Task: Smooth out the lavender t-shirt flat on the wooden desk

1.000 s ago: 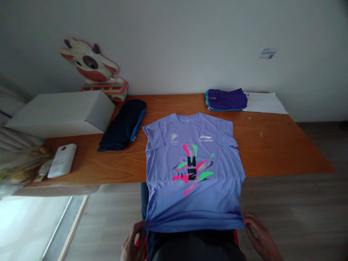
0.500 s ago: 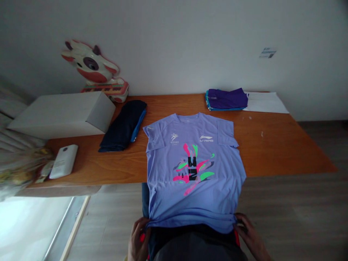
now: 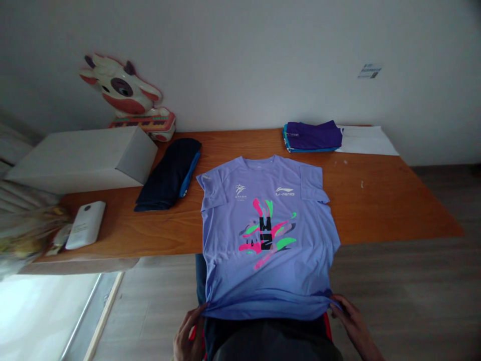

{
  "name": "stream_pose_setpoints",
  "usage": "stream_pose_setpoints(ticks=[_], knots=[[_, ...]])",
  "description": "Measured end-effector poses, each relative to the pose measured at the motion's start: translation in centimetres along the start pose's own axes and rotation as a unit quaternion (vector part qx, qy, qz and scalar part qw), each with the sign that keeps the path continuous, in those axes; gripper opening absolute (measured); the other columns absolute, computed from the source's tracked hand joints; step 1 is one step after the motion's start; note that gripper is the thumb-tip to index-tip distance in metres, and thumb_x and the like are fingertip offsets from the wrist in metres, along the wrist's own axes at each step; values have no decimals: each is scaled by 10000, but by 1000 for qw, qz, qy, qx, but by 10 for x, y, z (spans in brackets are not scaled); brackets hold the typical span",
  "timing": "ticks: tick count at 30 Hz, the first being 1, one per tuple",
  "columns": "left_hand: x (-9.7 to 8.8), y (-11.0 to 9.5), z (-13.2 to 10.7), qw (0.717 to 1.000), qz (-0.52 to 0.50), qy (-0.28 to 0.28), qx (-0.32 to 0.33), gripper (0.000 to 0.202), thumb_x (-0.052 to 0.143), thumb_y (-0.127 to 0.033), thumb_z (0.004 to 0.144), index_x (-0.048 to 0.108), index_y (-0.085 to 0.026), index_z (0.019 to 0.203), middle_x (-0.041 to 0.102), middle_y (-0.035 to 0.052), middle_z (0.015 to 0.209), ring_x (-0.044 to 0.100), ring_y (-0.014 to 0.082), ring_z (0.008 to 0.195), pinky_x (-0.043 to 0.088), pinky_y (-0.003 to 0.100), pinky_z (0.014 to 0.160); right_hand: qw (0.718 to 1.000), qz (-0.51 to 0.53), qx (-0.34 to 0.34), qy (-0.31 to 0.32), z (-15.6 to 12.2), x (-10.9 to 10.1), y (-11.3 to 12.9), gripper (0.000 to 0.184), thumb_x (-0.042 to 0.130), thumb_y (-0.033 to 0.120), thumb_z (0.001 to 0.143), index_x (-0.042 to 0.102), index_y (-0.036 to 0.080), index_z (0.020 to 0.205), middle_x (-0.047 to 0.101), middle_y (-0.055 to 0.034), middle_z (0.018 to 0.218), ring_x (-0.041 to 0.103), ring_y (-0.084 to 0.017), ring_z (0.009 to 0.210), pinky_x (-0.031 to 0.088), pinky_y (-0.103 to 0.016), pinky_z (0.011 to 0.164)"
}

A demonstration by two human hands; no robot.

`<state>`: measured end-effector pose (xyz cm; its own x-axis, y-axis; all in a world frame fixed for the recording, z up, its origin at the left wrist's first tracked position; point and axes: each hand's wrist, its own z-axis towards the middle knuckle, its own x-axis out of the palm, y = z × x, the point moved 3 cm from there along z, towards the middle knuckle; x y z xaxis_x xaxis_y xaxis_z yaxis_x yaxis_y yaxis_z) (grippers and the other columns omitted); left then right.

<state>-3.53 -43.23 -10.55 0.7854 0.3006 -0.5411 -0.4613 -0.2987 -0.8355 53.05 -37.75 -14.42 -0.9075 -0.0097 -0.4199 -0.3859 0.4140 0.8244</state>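
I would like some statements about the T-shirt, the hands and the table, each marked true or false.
1. The lilac T-shirt lies with its printed front facing up. True.
2. The left hand and the right hand each grip a bottom corner of its hem. True.
3. The whole T-shirt rests on the wooden table. False: its lower part hangs past the near edge.
4. The dark folded garment lies to the right of the T-shirt. False: it lies to its left, beside the white box.
5. A purple folded garment sits near the wall. True.
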Motion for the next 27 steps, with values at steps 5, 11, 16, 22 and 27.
stream_pose_setpoints(ticks=[5, 11, 16, 22, 27], knots=[[-10, 7, -3, 999, 5, -27, 30, 390, 649, -546, 945, 837, -262, 1135, 793, 103, 1140, 778, 288, 1028, 664, 356, 817, 998, 17, -19, -49, 3, -20, -8, 419, 737, 629, 813, 826, 243, 948, 806, -75, 1031, 756, -307, 969, 612, -353, 878], [-5, 19, -10, 999, 34, 7, 19, 387, 689, -530, 928, 801, -268, 1190, 749, 95, 1208, 747, 294, 1080, 642, 392, 893, 991, -24, -39, -127, 0, -33, 8, 420, 665, 599, 888, 818, 233, 1025, 800, -82, 1143, 732, -309, 1101, 580, -331, 968], [3, 24, -13, 1000, -5, -14, 2, 435, 756, -524, 884, 777, -238, 1211, 728, 113, 1214, 739, 292, 1066, 656, 391, 871, 979, -131, -82, -131, -9, -32, 20, 378, 601, 554, 945, 789, 262, 1093, 803, -81, 1152, 760, -289, 1037, 594, -339, 931], [2, 18, -9, 1000, -6, -14, -9, 407, 703, -566, 905, 814, -237, 1116, 747, 101, 1112, 764, 277, 983, 668, 371, 817, 978, -127, -85, -139, -5, -35, 26, 399, 625, 581, 917, 763, 244, 1078, 802, -100, 1098, 773, -289, 974, 624, -338, 856], [3, 19, -11, 998, -48, 11, -25, 438, 722, -575, 877, 813, -237, 1140, 742, 117, 1141, 766, 290, 999, 672, 383, 815, 988, -75, -82, -111, -1, -34, 29, 368, 697, 591, 865, 683, 238, 965, 771, -97, 985, 750, -260, 873, 611, -303, 752]])
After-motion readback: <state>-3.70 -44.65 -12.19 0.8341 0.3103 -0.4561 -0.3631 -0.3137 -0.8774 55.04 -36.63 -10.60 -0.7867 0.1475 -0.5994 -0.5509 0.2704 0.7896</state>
